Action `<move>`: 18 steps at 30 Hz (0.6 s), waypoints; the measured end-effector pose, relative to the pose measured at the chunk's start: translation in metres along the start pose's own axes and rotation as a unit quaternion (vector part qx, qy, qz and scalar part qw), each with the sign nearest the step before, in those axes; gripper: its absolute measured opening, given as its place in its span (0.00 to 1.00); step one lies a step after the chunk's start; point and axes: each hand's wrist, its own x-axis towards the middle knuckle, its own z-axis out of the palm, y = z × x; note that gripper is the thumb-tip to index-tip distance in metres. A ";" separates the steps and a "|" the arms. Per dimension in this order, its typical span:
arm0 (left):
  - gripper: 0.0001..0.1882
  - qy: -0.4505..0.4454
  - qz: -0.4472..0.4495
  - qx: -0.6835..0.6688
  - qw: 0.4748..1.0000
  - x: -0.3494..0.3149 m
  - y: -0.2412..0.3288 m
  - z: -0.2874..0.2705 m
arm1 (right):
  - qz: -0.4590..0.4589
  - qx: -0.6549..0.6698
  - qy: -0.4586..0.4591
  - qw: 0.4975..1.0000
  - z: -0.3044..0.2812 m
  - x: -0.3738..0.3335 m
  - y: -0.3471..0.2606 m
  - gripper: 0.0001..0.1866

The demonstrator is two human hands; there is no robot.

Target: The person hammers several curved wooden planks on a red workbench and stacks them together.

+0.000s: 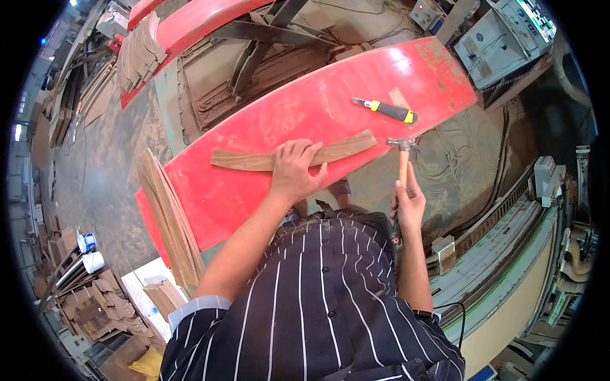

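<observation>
A curved wooden strip [346,147] lies across the red tabletop [248,209]. My left hand [295,168] rests over its middle, the fingers on top and the thumb stretched to the right; what is under the palm is hidden. To the right, my right hand [408,202] grips the wooden handle of a claw hammer [402,151]. The hammer's metal head points away from me, just past the strip's right end and by the table's near edge. Beyond it, a yellow and black utility knife [389,111] lies on the red surface with its blade end to the left.
Long wooden strips [168,219] lean over the table's left end. Another red table [203,25] with stacked curved pieces [141,54] stands farther off. A control cabinet [492,47] is at the far right, and a long metal machine bed [495,260] runs along my right side. Cables [454,155] lie on the floor.
</observation>
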 end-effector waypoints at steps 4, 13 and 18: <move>0.27 -0.002 0.005 0.000 1.000 0.001 -0.001 0.000 | -0.015 0.007 0.002 1.000 0.002 0.001 0.004 0.36; 0.27 -0.007 0.001 0.001 1.000 0.001 0.000 -0.003 | -0.004 0.016 -0.042 0.999 0.015 -0.006 0.005 0.36; 0.26 -0.009 -0.002 -0.005 1.000 0.001 -0.001 -0.001 | -0.003 -0.016 -0.059 0.998 0.009 -0.003 0.002 0.37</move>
